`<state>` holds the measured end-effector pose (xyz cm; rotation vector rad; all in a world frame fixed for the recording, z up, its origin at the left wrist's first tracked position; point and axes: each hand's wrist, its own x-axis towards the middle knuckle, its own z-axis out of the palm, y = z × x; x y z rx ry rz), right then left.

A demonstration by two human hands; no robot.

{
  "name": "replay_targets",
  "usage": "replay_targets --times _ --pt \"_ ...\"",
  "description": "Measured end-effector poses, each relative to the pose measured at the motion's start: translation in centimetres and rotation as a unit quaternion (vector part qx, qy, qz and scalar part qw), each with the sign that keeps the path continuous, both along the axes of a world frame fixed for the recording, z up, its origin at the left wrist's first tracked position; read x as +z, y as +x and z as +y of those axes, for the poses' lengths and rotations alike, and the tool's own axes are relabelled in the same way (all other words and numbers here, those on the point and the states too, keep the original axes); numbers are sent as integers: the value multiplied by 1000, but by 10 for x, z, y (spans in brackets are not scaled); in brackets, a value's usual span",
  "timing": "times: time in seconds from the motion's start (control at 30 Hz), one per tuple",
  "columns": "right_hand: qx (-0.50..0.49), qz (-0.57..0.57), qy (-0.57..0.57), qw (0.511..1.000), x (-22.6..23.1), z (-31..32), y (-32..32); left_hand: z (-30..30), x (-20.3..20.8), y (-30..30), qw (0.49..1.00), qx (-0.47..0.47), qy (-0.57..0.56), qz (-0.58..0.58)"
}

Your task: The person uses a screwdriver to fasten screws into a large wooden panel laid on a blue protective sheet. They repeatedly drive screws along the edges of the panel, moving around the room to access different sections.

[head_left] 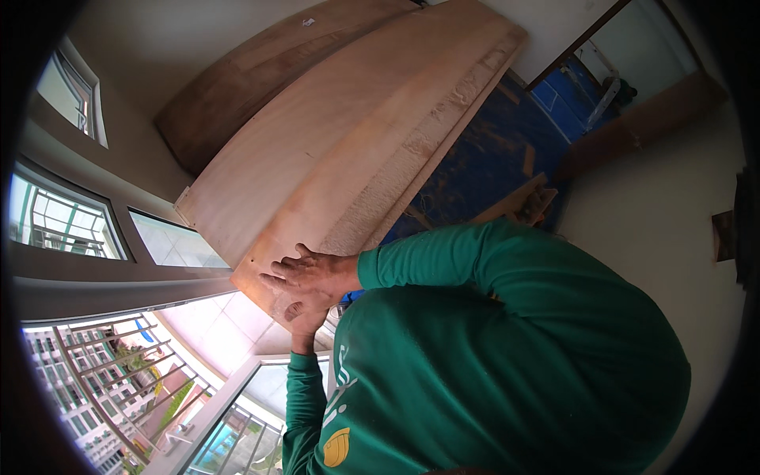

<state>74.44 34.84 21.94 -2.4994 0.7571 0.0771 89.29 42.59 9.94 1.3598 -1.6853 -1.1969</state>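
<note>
Head view: 2 bare hands meet at the near end of a light-brown veneered wood panel (293, 170), which runs diagonally from them to the upper right.
Right hand (313, 273): fingers spread, reaching leftward over the panel's end; no grasped object shows. The spread suggests flat pressure or steadying.
Left hand (307, 318): just below the right, overlapped by it; how far it is open, or whether it grips anything, I cannot tell.
Panel edge: a pale, grainy strip (388, 184) lies along the right side, sawdust or roughened wood, unclear which.
Dark wood panel (237, 107): along the wall behind, probably set there to stay out of the way.
Floor: blue sheeting (447, 186), presumably laid for protection, with wood offcuts (534, 202) on it.
Blue object (348, 298): beside the wrists, mostly hidden; its kind cannot be told.
Green sleeves: both reach close to the wrists.
Windows (67, 214): at left, near the panel's end, perhaps useful for light.
</note>
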Motion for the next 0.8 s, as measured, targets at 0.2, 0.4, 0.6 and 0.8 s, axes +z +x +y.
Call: replay_targets --times 0.2,0.4,0.6,0.8 --pt "72 -71 -120 988 1 13 4 -41 22 53 989 -104 -12 -101" --pt "56 -11 3 998 7 11 3 -24 6 -2 999 4 -31 -42" --pt "-9 -26 -109 994 1 11 13 29 -10 -59 993 106 -25 39" --pt "44 -36 -54 997 -6 10 8 -16 18 32 996 -51 -26 -64"
